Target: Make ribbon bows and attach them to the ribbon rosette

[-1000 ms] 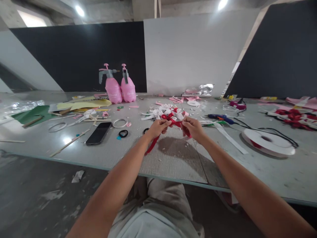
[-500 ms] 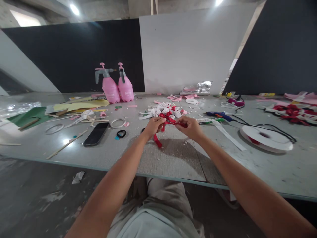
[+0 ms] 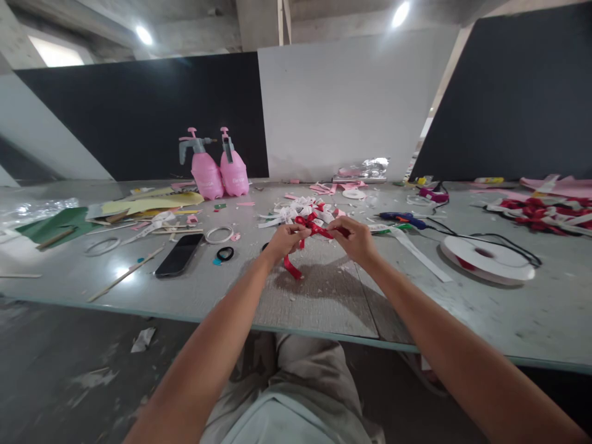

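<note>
Between my two hands a red ribbon bow is held above the front of the table. My left hand pinches its left side, and a red tail hangs down below those fingers. On the other side my right hand is closed at the bow's right end, its fingertips pressed together on the ribbon. Just behind the bow lies a heap of white ribbon bows with some pink and red among them. A glue gun rests to the right of my right hand.
On the right lie a ribbon spool, a white ribbon strip and a pile of red and white bows. A phone, tape rings and sticks are on the left. Two pink spray bottles stand behind.
The view has tilted up slightly and shifted a little. My right hand has moved a little away from the bow's middle, with its fingers still at the ribbon.
</note>
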### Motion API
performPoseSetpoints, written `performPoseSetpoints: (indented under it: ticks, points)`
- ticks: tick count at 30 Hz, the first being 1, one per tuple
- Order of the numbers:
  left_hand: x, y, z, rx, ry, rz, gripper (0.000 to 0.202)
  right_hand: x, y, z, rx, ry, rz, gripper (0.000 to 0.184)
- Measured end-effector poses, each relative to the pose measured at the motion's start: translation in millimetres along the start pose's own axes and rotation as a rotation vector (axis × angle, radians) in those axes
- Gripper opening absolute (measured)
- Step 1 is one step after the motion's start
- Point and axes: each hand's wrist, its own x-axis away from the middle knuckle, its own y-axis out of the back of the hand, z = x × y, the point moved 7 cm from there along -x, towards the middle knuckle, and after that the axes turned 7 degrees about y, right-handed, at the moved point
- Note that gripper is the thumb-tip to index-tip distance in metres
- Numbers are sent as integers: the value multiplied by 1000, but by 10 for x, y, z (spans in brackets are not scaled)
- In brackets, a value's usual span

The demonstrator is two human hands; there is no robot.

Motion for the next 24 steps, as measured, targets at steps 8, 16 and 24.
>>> performPoseSetpoints:
  ticks: [8,16,24]
  points:
    - [-56,138,3,-162,-108,-128,38,-17,-41,55,36,62,42,28]
    - [-58,37,-13,-357,-165,-63,41,8,-202,-7,-25,-46,57,27]
    - [-24,-32,-32,-420,-207,-11,36,20,-279,-15,-75,-163,163,14]
